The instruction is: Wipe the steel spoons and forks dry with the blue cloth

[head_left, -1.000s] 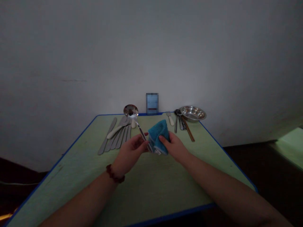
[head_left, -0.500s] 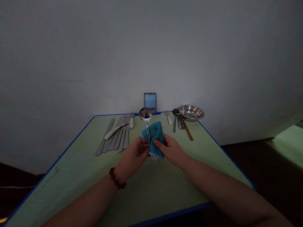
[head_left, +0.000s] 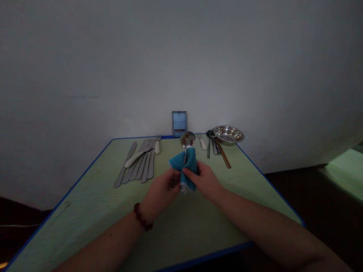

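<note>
A shiny metal ladle (head_left: 187,140) points away from me above the middle of the table, its round bowl uppermost. A blue cloth (head_left: 189,166) is folded about its handle, and one corner sticks out to the left. My right hand (head_left: 206,179) pinches the cloth around the handle, thumb on top. Close beside it, my left hand (head_left: 164,187) is closed at the lower end of the handle, which the cloth and fingers mostly hide. A dark red beaded bracelet (head_left: 142,217) circles my left wrist.
Several knives and forks (head_left: 143,162) lie fanned out on the left of the pale green table (head_left: 195,234). To the right are a white-handled fork (head_left: 202,143), several spoons (head_left: 213,141), chopsticks (head_left: 224,154) and a metal bowl (head_left: 229,135). A blurred-out device (head_left: 179,121) leans against the wall.
The ladle's bowl has swung right and turned, now showing a wider round face. The cloth has closed over the handle, with my right thumb pressing there. The things on the table lie as before.
</note>
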`<state>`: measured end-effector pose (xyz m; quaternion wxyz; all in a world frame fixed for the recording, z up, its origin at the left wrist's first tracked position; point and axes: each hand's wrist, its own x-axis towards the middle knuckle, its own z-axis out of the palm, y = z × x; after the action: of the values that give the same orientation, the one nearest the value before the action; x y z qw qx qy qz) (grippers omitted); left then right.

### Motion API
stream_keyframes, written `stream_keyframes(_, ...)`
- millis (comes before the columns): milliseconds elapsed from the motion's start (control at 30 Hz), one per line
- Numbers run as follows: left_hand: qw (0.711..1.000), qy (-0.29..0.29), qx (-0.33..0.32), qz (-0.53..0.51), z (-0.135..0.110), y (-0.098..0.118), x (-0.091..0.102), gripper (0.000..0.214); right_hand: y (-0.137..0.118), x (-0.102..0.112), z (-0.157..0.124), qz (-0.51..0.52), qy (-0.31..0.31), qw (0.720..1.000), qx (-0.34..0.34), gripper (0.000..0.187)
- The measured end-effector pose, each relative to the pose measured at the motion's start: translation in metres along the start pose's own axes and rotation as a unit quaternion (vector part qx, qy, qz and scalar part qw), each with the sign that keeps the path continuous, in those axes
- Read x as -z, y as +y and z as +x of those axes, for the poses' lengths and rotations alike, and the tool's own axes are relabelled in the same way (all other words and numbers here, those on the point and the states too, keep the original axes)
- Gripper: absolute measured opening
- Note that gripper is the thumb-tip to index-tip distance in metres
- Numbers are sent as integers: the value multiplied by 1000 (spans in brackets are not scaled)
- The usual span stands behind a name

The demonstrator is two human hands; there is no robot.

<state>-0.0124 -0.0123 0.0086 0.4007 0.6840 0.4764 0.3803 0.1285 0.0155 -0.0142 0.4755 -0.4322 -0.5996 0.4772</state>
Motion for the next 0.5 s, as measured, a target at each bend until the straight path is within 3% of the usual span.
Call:
stream_keyframes(300,1000,-4,18,10,0,1,-2,15,-3,-2,0,88,26,995,-36,29)
stream_keyframes(500,997,-2,2,81,-1,-3,-2,12,-5,-5,1,216,52,971,-87,26)
